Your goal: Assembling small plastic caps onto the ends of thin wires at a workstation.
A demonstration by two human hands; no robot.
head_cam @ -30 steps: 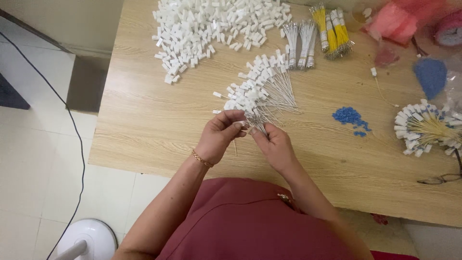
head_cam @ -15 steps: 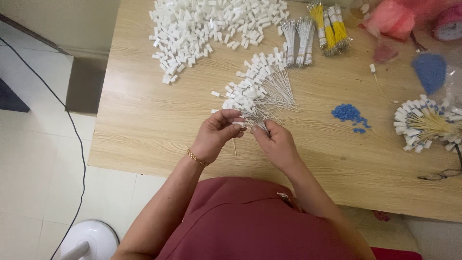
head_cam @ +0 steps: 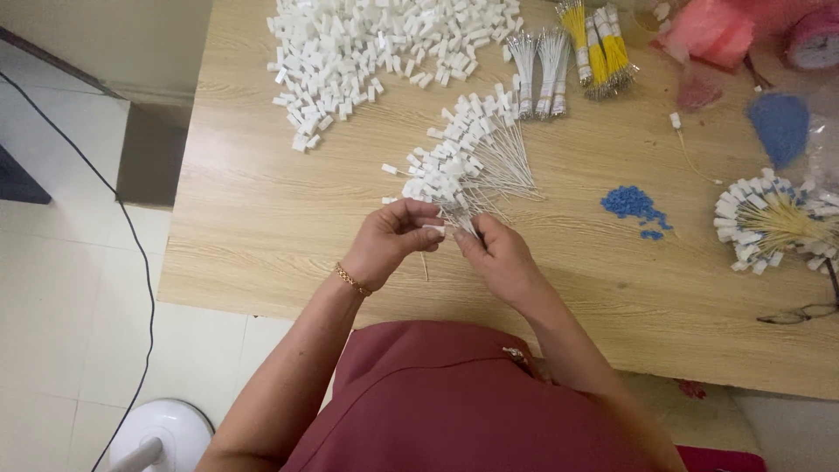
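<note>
Head view, centre of frame
Left hand: the left hand (head_cam: 393, 240) was curled, its fingertips pinched on a small white plastic piece (head_cam: 434, 230), a gold bracelet (head_cam: 352, 279) at the wrist.
Right hand: the right hand (head_cam: 498, 258) met the left at the fingertips and gripped the near ends of the thin wires (head_cam: 468, 218); whether it also touched the white piece could not be told.
Hands together: both were closed, fingertips touching, just over the near half of the wooden table (head_cam: 262, 218).
Wire fan: a spread of thin wires with white ends (head_cam: 463, 157) lay just above the hands, fanning toward the upper right.

Head view, upper part of frame
White heap: a big pile of loose white plastic pieces (head_cam: 376, 44) lay at the upper centre.
Bundles: tied silver wire bundles (head_cam: 540, 61) lay beside yellow wire bundles (head_cam: 599, 44).
Pink bag: a crumpled pink plastic bag (head_cam: 712, 26) sat at the upper right.

Head view, right side
Blue bits: a small heap of blue beads (head_cam: 634, 203) lay right of the hands, well apart.
Finished ring: a round bunch of yellow wires with white ends (head_cam: 773, 218) lay at the right edge.

Head view, lower left
Floor: a black cable (head_cam: 131, 236) ran across pale tiles.
</note>
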